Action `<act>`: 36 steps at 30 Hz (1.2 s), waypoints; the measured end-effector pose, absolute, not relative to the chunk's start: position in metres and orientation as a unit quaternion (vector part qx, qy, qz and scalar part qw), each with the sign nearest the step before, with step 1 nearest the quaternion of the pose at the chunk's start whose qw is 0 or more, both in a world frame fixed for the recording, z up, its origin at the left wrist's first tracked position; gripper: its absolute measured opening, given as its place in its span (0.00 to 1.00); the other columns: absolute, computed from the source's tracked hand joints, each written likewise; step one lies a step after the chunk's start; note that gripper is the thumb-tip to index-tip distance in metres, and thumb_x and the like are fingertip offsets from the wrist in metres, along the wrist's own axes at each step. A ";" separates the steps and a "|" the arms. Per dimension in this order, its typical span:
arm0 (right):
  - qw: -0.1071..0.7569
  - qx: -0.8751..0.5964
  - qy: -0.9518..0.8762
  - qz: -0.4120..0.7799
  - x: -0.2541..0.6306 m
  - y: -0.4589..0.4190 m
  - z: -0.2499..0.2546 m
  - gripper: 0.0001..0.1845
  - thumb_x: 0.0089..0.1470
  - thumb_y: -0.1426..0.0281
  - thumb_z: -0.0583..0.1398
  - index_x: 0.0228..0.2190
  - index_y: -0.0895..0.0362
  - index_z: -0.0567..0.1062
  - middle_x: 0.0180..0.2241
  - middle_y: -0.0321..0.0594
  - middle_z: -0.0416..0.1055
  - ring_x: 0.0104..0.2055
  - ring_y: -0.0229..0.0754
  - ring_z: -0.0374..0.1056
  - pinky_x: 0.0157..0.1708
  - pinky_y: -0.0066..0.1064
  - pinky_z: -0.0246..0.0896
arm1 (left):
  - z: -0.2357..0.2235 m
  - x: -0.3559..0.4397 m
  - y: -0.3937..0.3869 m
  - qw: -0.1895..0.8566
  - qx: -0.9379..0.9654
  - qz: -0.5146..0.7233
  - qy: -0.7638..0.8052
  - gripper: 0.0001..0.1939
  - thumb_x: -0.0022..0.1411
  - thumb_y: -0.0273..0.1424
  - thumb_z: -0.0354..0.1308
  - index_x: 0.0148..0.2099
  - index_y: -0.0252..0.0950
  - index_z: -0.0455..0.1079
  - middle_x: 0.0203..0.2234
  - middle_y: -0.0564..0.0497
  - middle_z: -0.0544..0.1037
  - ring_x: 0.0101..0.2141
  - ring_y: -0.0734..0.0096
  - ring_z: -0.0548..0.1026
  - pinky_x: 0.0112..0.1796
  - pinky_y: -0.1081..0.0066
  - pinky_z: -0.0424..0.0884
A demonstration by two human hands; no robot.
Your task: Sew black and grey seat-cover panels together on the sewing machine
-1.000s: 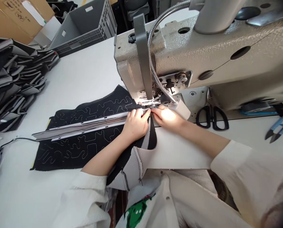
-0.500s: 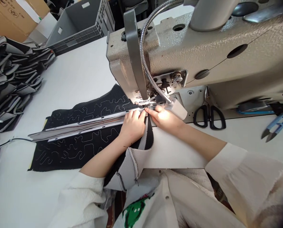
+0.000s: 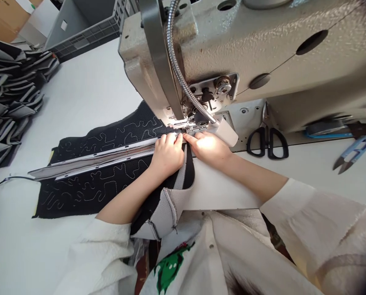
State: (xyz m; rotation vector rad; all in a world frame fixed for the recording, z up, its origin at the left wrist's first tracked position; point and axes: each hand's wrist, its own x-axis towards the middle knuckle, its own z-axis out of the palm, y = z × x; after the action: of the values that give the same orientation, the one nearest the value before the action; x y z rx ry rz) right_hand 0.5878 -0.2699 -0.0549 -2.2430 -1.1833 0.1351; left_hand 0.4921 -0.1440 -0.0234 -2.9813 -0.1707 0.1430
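Note:
A black fabric piece point(image 3: 84, 192) with pale squiggly stitching lies on the table, its near end folding over the front edge and showing a grey backing point(image 3: 166, 205). Along it runs a pale strip point(image 3: 78, 162) with dark slots. My left hand point(image 3: 168, 155) presses on this work with curled fingers, closed on the fabric just left of the sewing machine's presser foot point(image 3: 181, 123). At the foot, my right hand point(image 3: 212, 148) pinches the fabric's edge, index finger stretched toward the left thumb. The fingertips partly hide the seam.
The sewing machine point(image 3: 247, 53) fills the upper right, with a lamp point(image 3: 226, 132) on a flexible metal tube. Black-handled scissors point(image 3: 267, 141) and blue thread snips point(image 3: 355, 153) lie to the right. Stacked fabric pieces point(image 3: 11, 98) and a grey crate point(image 3: 87, 39) stand at left.
The whole view has shifted slightly, with the machine and table appearing further left and up. Both hands stay on the fabric at the presser foot.

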 end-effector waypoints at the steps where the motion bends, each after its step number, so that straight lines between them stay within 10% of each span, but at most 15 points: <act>1: 0.295 -0.845 -0.445 0.033 0.587 -0.270 -0.055 0.22 0.66 0.63 0.44 0.47 0.58 0.72 0.38 0.46 0.72 0.47 0.47 0.64 0.49 0.39 0.57 | -0.024 0.493 -0.143 0.074 -0.995 0.044 -0.058 0.25 0.65 0.29 0.43 0.62 0.30 0.62 0.42 0.37 0.69 0.44 0.52 0.66 0.41 0.59 0.64; 8: 0.247 -0.814 -0.524 -0.043 0.587 -0.295 -0.061 0.18 0.63 0.70 0.48 0.47 0.58 0.74 0.35 0.45 0.70 0.40 0.45 0.65 0.41 0.35 0.59 | -0.025 0.490 -0.139 0.042 -0.997 0.030 -0.051 0.25 0.68 0.36 0.41 0.62 0.33 0.61 0.44 0.39 0.70 0.45 0.54 0.66 0.45 0.59 0.63; 13: 0.301 -0.699 -0.648 -0.026 0.577 -0.323 -0.061 0.16 0.59 0.75 0.51 0.44 0.56 0.75 0.40 0.43 0.71 0.42 0.42 0.64 0.42 0.35 0.58 | -0.019 0.459 -0.155 0.081 -0.995 0.053 0.005 0.42 0.61 0.53 0.49 0.66 0.27 0.52 0.57 0.34 0.62 0.52 0.48 0.61 0.50 0.55 0.59; 23: 0.283 -0.599 -0.749 0.019 0.547 -0.315 -0.063 0.16 0.55 0.75 0.54 0.44 0.55 0.75 0.46 0.43 0.71 0.53 0.46 0.61 0.54 0.43 0.53 | 0.010 0.467 -0.164 0.126 -0.961 0.232 -0.084 0.36 0.61 0.30 0.47 0.69 0.31 0.41 0.46 0.39 0.72 0.39 0.55 0.76 0.35 0.62 0.71; 36: 0.258 -0.643 -0.718 -0.069 0.539 -0.306 -0.077 0.16 0.60 0.76 0.53 0.45 0.58 0.77 0.52 0.52 0.68 0.59 0.52 0.59 0.57 0.48 0.58 | 0.012 0.494 -0.139 -0.101 -0.961 0.245 -0.084 0.35 0.59 0.26 0.43 0.69 0.34 0.46 0.62 0.43 0.61 0.60 0.60 0.63 0.55 0.65 0.64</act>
State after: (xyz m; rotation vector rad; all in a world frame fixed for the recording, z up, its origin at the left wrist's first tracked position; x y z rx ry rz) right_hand 0.5386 -0.3064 -0.0768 -1.7427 -1.9462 -0.1880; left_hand 0.4943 -0.1385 0.0120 -3.2295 -0.2816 0.8233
